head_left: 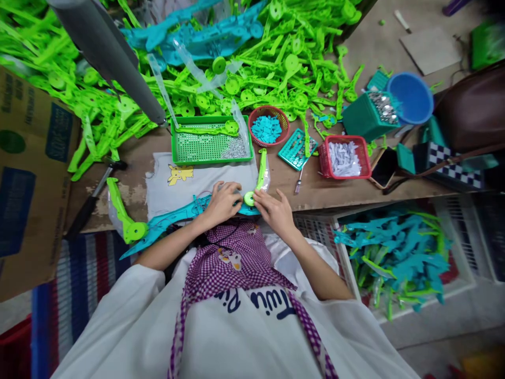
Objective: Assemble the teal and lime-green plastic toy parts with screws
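Observation:
A long blue plastic part (169,218) lies along the table's front edge, its pointed end sticking out to the left. My left hand (224,204) has its fingers curled over the right portion of this part. At its right end sits a green plastic arm (261,171) with a round hub, standing up and away from me. My right hand (274,213) is closed at the hub, fingertips pressed against it. Another green arm (130,226) with a round hub is at the blue part's left. My fingers partly hide the blue part's right end.
Beyond a grey cloth (161,189) stand a green tray (177,152) of small metal pieces and red baskets (252,134) (347,176). Green parts (244,84) are heaped behind. A hammer (94,195) and screwdriver (298,185) lie nearby. A grey post (114,58) leans overhead; a crate (465,281) stands right.

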A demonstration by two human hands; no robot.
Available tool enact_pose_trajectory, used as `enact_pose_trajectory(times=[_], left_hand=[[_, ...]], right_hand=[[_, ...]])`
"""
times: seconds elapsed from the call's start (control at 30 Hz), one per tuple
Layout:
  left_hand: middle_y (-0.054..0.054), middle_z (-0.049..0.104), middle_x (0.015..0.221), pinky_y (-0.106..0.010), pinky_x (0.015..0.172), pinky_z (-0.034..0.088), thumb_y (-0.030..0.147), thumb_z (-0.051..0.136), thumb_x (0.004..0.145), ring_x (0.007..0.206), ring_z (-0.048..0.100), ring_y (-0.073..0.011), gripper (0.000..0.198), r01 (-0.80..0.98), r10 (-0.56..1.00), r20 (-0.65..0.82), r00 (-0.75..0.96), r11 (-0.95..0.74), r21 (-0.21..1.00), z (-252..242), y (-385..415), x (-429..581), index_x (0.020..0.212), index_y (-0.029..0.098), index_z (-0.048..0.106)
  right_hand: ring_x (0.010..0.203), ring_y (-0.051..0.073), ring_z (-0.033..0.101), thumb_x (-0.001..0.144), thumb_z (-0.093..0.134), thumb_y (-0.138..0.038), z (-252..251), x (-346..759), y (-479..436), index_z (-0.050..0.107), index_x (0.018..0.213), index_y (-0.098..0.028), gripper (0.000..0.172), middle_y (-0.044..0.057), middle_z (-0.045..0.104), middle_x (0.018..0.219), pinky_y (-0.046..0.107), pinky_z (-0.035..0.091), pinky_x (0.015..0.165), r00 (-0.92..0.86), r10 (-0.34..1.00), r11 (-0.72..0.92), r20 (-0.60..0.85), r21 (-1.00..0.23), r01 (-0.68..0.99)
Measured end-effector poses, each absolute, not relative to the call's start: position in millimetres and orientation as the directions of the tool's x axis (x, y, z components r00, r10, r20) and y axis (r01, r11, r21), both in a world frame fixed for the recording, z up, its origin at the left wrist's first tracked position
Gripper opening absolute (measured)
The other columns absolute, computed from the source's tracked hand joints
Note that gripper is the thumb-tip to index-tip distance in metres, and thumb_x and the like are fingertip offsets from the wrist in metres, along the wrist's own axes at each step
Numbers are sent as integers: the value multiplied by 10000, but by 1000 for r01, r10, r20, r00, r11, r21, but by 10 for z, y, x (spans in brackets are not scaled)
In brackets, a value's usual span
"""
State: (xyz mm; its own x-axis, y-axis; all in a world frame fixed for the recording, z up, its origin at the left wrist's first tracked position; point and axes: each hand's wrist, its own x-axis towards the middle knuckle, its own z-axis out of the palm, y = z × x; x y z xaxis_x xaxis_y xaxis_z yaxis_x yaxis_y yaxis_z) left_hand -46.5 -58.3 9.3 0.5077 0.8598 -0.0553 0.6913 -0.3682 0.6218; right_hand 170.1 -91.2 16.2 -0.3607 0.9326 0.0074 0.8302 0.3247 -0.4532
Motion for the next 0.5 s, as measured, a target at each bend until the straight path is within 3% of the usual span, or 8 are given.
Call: enact_pose_trajectory(times=[0.1,0.23,0.33,0.5], left_hand=[[-86,615,1298,-566,1181,218,223,652,898,1282,521,-298,94,699,851,-108,513,-341,629,145,-552,-499,865,218,740],[-105,570,1391,-463,1100,393,290,667,914,1278,541,-274,212,599,853,-120,508,-249,761,225,-417,-487,1111,224,706],[-91,674,1216,-348,971,485,242,644,926,1060,650,-207,283,519,856,-132,500,-173,837,208,-275,-377,1206,203,665],[-37,744,868,-287,750,493,242,729,835,799,674,-176,265,508,773,-312,552,-14,861,66,-87,-275,1090,171,713]], right_hand=[[1292,258,636,1032,456,-331,182,1684,-918,696,1233,-295,314,65,662,1364,610,299,1192,-359,933,324,4,-439,838],[1285,264,641,1032,458,-321,201,1659,-914,689,1225,-282,304,70,669,1361,637,258,1203,-357,934,319,4,-458,830],[1271,267,652,1030,453,-306,206,1691,-887,692,1202,-278,296,74,681,1351,665,220,1211,-347,938,293,-16,-499,816],[1175,263,708,1031,417,-356,427,1708,-784,721,1128,-293,326,55,756,1230,679,221,1217,-318,947,230,-52,-585,778]])
